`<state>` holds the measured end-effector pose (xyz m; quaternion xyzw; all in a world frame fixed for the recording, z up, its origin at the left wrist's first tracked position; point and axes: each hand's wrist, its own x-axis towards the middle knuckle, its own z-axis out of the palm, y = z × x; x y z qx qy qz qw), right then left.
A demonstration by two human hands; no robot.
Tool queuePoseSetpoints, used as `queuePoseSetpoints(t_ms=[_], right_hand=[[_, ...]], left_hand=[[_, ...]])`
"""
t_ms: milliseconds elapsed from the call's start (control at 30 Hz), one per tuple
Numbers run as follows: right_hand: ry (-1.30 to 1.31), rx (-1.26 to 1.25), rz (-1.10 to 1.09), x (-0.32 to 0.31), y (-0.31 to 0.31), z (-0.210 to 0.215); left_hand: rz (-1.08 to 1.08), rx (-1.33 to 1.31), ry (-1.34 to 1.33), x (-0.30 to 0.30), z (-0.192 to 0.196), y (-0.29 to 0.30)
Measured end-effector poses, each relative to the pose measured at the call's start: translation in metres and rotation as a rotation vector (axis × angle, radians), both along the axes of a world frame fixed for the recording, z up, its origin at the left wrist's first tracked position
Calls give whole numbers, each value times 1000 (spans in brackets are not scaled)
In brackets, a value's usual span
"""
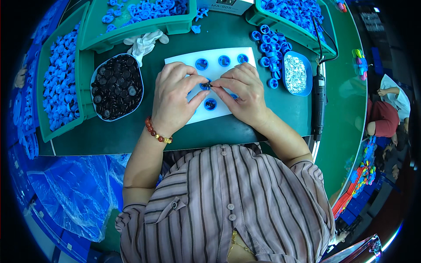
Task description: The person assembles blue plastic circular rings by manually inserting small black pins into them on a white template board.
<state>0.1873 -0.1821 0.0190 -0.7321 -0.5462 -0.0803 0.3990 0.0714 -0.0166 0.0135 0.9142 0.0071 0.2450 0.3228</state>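
A small dark piece (208, 85) is at the mouth of a blue cup (202, 87) near the middle of a white board (210, 115). The right hand (243, 92) pinches the piece between thumb and forefinger. The left hand (173, 92) has its thumb and forefinger curled around the cup's left side; whether they press on it I cannot tell. At least 5 other blue cups stand on the board: 3 in the far row, 1 nearer the person, with dark parts inside, and 1 partly hidden under the right hand.

The board lies on a green worktop (285, 116). Left of it is a bowl (141, 94) of black discs (116, 85), with white gloves (144, 44) just beyond. Right of it, more blue cups are heaped beside a blue tray (308, 85) of small clear pieces (294, 72); a black pen-shaped tool (319, 103) is further right. Around these are 3 green bins of blue parts, and a pale box (232, 5) is at the far edge.
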Motion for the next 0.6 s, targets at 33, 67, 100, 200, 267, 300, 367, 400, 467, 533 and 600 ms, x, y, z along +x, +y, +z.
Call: queuePoseSetpoints(t_ms=[33, 67, 100, 200, 267, 300, 367, 400, 467, 533, 600], right_hand=[[-2, -2, 4, 0, 0, 0], [-2, -2, 5, 0, 1, 0], [-2, -4, 8, -1, 1, 0], [2, -7, 9, -1, 1, -2], [7, -7, 8, -1, 1, -2], [8, -7, 10, -1, 1, -2], [9, -8, 11, 0, 1, -3], [12, -19, 3, 0, 0, -3], [16, -31, -4, 2, 0, -4], [-4, -73, -19, 4, 1, -5], [-12, -88, -6, 6, 1, -7]], left_hand=[[7, -13, 6, 0, 0, 0], [7, -13, 6, -1, 0, 0], [12, -16, 5, -1, 0, 0], [19, -21, 1, -1, 1, -1], [22, -21, -2, -1, 2, -1], [15, -4, 0, -1, 2, 0], [6, 13, 1, -1, 3, 1], [18, -3, -4, 0, 4, 2], [30, -21, -8, 0, 7, 5], [99, -63, -72, -2, 6, 13], [125, -97, -95, -5, 6, 20]])
